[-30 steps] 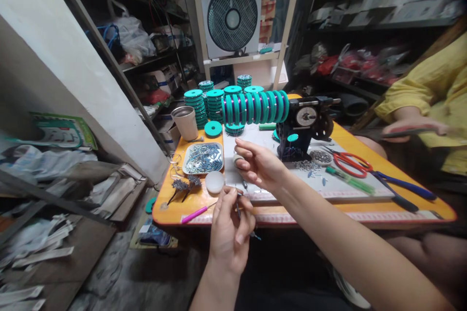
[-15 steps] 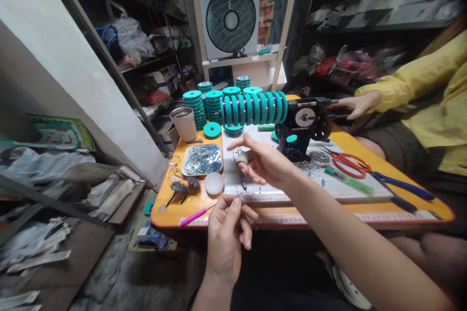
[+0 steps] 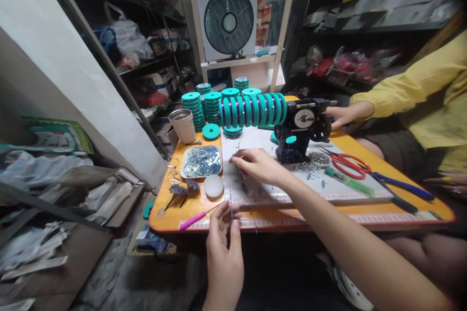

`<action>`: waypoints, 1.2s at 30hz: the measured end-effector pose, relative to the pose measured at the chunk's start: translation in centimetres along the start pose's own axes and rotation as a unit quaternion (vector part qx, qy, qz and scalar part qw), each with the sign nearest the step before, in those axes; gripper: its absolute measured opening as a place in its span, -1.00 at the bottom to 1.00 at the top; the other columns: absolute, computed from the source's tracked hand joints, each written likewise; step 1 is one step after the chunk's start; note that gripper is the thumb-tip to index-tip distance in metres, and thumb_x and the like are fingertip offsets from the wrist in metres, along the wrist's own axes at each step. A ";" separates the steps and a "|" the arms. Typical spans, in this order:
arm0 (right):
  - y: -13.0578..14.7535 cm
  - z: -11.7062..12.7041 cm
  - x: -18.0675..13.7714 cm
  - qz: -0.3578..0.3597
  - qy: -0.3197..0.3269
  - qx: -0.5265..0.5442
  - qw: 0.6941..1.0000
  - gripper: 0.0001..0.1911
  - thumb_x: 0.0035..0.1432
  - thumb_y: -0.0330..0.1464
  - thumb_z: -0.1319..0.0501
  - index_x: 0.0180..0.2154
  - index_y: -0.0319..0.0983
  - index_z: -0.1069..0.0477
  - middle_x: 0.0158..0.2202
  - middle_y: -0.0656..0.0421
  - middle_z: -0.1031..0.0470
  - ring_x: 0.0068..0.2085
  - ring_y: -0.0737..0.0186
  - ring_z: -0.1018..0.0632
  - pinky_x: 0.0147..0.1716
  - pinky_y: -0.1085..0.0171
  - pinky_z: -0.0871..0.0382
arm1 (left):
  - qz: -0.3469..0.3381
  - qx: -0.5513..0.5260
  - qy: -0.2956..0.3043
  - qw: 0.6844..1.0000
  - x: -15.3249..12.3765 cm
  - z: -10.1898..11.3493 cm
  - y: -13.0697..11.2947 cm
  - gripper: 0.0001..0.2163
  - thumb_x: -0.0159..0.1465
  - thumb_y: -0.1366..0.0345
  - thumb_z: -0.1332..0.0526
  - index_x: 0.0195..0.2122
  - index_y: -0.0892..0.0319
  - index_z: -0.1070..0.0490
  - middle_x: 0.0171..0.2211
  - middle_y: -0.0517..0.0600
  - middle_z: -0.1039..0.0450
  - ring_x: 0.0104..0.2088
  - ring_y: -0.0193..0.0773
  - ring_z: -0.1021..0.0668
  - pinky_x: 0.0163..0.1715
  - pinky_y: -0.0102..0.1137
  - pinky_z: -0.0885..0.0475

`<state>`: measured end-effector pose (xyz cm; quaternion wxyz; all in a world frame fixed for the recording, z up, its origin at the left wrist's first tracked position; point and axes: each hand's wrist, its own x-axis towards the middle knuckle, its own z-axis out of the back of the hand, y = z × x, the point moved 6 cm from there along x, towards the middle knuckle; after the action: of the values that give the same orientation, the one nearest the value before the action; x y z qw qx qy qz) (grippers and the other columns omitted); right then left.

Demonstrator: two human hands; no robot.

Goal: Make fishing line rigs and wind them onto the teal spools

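Note:
My left hand [image 3: 224, 243] is at the table's front edge, fingers curled and thumb raised. A thin dark sliver [image 3: 231, 212] shows at its fingertips, too small to name. My right hand [image 3: 257, 167] reaches over the white board [image 3: 262, 197], its thumb and fingers pinched together; what they hold, if anything, is hidden. Beyond it, a row of green spools [image 3: 253, 110] wound with purple sits on the shaft of a black winding machine [image 3: 299, 126]. To the left lie a dish of small bluish metal pieces [image 3: 201, 161], a round white lid [image 3: 213, 186] and a magenta-handled tool [image 3: 192, 220].
Stacked green spools [image 3: 193, 109] and a beige cup [image 3: 182, 126] stand at the back left. Orange-handled scissors [image 3: 350, 165], blue-handled pliers [image 3: 401, 186] and a green tool [image 3: 348, 182] lie at right. A co-worker's hand [image 3: 343, 115] is by the machine.
My right hand has come down closer to the board, its spread fingers now pinched. The left hand has turned, thumb up, and dropped slightly. The co-worker's hand has shifted slightly toward the table.

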<state>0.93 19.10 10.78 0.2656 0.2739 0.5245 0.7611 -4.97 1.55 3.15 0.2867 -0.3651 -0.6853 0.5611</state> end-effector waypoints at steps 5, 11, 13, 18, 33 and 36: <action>-0.4 -0.8 -2.2 -0.064 0.117 0.049 0.990 -0.55 0.26 -0.10 -0.08 -0.42 -0.33 -0.43 -0.68 0.23 -0.35 -0.74 0.49 -0.22 -0.77 0.48 -0.02 | -0.141 0.154 -0.062 0.976 -1.1 0.9 -1.8 -0.56 0.22 0.39 -0.24 0.14 0.09 -0.30 0.16 0.13 -0.26 0.18 -0.08 -0.29 0.18 -0.22 -0.11; 2.7 -0.8 -4.6 -0.093 0.180 0.207 0.957 -0.57 0.28 -0.12 -0.06 -0.38 -0.35 -0.42 -0.73 0.28 -0.29 -0.79 0.54 -0.13 -0.83 0.54 0.06 | -0.213 0.191 0.025 0.958 0.0 -2.0 -5.4 -0.61 0.29 0.38 -0.15 0.14 0.06 -0.30 0.07 0.11 -0.34 0.10 -0.09 -0.33 0.10 -0.28 -0.15; 3.4 -1.0 -5.0 -0.102 0.187 0.281 0.936 -0.60 0.27 -0.16 -0.09 -0.39 -0.36 -0.41 -0.73 0.27 -0.30 -0.80 0.56 -0.13 -0.84 0.56 0.09 | -0.175 0.159 0.048 0.970 0.5 -2.9 -5.8 -0.70 0.29 0.31 -0.17 0.05 0.10 -0.38 -0.01 0.11 -0.37 0.02 -0.09 -0.36 0.03 -0.31 -0.19; 2.9 -2.1 -6.2 -0.125 0.210 0.391 0.887 -0.62 0.33 -0.15 0.01 -0.23 -0.32 -0.39 -0.68 0.24 -0.38 -0.81 0.55 -0.18 -0.80 0.58 -0.06 | -0.065 0.090 0.107 0.988 0.0 -4.1 -4.6 -0.81 0.33 0.17 -0.10 -0.31 0.12 -0.44 -0.36 0.02 -0.39 -0.29 -0.19 -0.41 -0.21 -0.38 -0.27; 0.5 -3.6 -7.1 -0.179 0.150 0.445 0.864 -0.70 0.25 -0.17 -0.08 -0.42 -0.23 -0.18 -0.74 0.34 -0.24 -0.85 0.51 -0.11 -0.91 0.55 0.05 | 0.090 -0.073 0.226 0.967 -3.9 -4.6 -3.1 -0.70 0.41 0.11 0.10 -0.35 0.16 -0.23 -0.68 -0.02 -0.46 -0.45 -0.17 -0.56 -0.19 -0.27 -0.34; 0.1 -3.2 -7.0 -0.178 0.132 0.439 0.871 -0.69 0.22 -0.16 -0.12 -0.42 -0.24 -0.19 -0.75 0.35 -0.24 -0.84 0.51 -0.12 -0.91 0.56 0.04 | 0.115 -0.095 0.230 0.962 -4.8 -4.4 -1.6 -0.69 0.39 0.05 0.09 -0.38 0.15 -0.14 -0.62 0.05 -0.53 -0.54 -0.17 -0.56 -0.37 -0.31 -0.39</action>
<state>3.66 12.17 8.91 0.1768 0.1612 0.8746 0.4217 0.98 -0.15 5.73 0.3335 -0.5865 -0.6046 0.4233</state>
